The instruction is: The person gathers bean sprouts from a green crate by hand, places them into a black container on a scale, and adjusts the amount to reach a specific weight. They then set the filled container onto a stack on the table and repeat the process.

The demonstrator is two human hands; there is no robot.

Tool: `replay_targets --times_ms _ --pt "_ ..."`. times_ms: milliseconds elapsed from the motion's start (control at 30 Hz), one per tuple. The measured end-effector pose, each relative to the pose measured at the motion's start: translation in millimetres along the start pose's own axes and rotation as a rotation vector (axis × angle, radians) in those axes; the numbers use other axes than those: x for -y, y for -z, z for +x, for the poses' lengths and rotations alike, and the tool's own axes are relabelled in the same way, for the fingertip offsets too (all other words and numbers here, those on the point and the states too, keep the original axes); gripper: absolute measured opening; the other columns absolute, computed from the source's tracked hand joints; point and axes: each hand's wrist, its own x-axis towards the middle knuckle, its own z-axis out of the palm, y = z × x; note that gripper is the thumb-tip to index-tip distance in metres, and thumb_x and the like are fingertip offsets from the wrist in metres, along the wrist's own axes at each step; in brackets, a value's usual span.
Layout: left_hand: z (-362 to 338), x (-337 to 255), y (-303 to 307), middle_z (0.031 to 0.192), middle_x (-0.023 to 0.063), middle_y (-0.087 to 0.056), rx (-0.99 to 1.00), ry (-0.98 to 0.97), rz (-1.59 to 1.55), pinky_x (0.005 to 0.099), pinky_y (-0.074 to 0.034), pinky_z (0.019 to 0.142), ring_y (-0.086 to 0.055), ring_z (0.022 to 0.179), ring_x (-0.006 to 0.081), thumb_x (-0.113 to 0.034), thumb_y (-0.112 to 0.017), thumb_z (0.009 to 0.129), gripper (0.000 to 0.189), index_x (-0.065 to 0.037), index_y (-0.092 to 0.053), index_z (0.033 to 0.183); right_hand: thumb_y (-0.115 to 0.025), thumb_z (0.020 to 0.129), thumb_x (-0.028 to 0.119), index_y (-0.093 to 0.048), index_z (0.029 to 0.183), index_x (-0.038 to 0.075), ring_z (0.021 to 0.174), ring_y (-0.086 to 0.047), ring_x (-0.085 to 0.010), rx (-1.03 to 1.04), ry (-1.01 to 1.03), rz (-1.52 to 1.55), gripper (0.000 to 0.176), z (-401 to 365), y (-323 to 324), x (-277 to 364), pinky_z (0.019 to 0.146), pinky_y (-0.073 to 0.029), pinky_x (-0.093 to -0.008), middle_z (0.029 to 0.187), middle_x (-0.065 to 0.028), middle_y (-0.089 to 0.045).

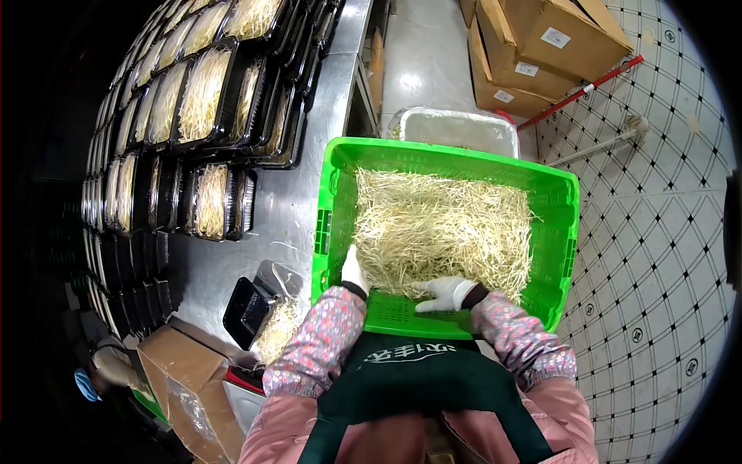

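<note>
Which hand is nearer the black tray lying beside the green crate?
Left. The left hand is inside the crate, toward the tray; the right hand is farther across.

Metal table (270,209), stacked black trays (205,97) of sprouts, tilted tray (246,313), loose sprouts (278,331)

this looks like a food packing room, shown by the steel bench (282,193) stacked with black plastic trays (205,97) of pale sprouts, a green crate (456,151) of loose sprouts (440,224), cardboard boxes (533,46) and a tiled floor (641,255) with criss-crossing lines.
</note>
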Motion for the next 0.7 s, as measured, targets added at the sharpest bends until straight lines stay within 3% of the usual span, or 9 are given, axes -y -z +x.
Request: replay_targets --times_ms 33,100,200,233,300,367,467,533,700 --pt "-7 3 10 0.148 0.0080 -0.048 -0.003 0.008 0.027 0.0552 -0.023 0.115 -0.047 0.132 0.0309 -0.053 -0.050 0.095 0.065 -0.016 -0.042 0.147 -0.055 0.088 0.065 -0.052 0.141 0.010 0.125 -0.055 -0.0358 0.039 -0.050 0.087 0.076 -9 15 1 0.106 -0.043 -0.0390 0.134 -0.0204 -0.058" --pt "9 5 38 0.166 0.0096 -0.002 0.135 0.004 0.126 0.0671 0.005 0.113 -0.002 0.149 0.0443 -0.063 -0.047 0.090 0.088 -0.023 -0.008 0.158 -0.061 0.086 0.060 -0.063 0.126 0.007 0.110 -0.063 -0.0365 -0.205 -0.012 0.093 0.066 8 35 -24 0.097 -0.049 -0.0422 0.118 -0.0194 -0.067" --pt "7 19 42 0.165 0.0118 -0.003 0.084 0.019 0.091 0.0670 0.000 0.113 -0.003 0.149 0.0439 -0.056 -0.053 0.091 0.086 -0.021 -0.012 0.158 -0.063 0.086 0.052 -0.068 0.116 0.009 0.094 -0.067 -0.0358 -0.563 -0.192 0.112 0.053 23 77 -41 0.085 -0.052 -0.0437 0.100 -0.0187 -0.071" --pt "9 23 41 0.165 0.0123 -0.003 0.090 0.012 0.078 0.0669 -0.002 0.113 -0.003 0.149 0.0438 -0.054 -0.055 0.091 0.085 -0.021 -0.014 0.158 -0.067 0.085 0.049 -0.061 0.127 0.002 0.108 -0.064 -0.0350 -0.573 -0.204 0.240 0.063 15 107 -15 0.098 -0.049 -0.0407 0.113 -0.0224 -0.068" --pt "10 24 41 0.165 0.0132 -0.004 0.106 0.002 0.056 0.0669 -0.005 0.114 -0.004 0.149 0.0435 -0.051 -0.057 0.091 0.084 -0.020 -0.016 0.157 -0.064 0.082 0.061 -0.043 0.146 0.009 0.135 -0.043 -0.0358 -0.739 -0.193 0.022 0.086 70 112 -40 0.109 -0.039 -0.0428 0.147 -0.0248 -0.042" --pt "4 25 44 0.165 0.0139 -0.004 0.122 0.006 0.037 0.0669 -0.009 0.113 -0.005 0.149 0.0433 -0.048 -0.059 0.091 0.083 -0.018 -0.018 0.156 -0.061 0.080 0.068 -0.036 0.151 0.017 0.139 -0.036 -0.0388 -0.794 -0.296 -0.090 0.091 106 103 -45 0.112 -0.035 -0.0476 0.154 -0.0245 -0.032" --pt "-12 22 55 0.165 0.0135 -0.001 0.119 -0.012 0.027 0.0670 -0.011 0.113 -0.006 0.148 0.0440 -0.048 -0.060 0.091 0.085 -0.015 -0.017 0.156 -0.059 0.077 0.074 -0.033 0.152 0.024 0.139 -0.032 -0.0449 -0.440 -0.328 -0.180 0.094 99 63 -9 0.114 -0.029 -0.0542 0.156 -0.0261 -0.026" --pt "-13 24 64 0.165 0.0133 0.000 0.131 0.001 0.000 0.0664 -0.012 0.113 -0.005 0.148 0.0444 -0.046 -0.062 0.090 0.087 -0.015 -0.015 0.156 -0.068 0.075 0.068 -0.031 0.152 0.024 0.138 -0.030 -0.0510 -0.477 -0.263 -0.276 0.096 75 17 5 0.104 -0.041 -0.0573 0.156 -0.0266 -0.023" --pt "-28 43 47 0.165 0.0133 0.003 0.134 0.085 -0.063 0.0633 -0.008 0.116 0.001 0.149 0.0448 -0.040 -0.064 0.089 0.093 -0.015 -0.007 0.157 -0.072 0.078 0.054 -0.027 0.154 0.021 0.138 -0.032 -0.0501 -0.373 -0.180 -0.153 0.094 24 -15 23 0.101 -0.046 -0.0527 0.155 -0.0299 -0.021"
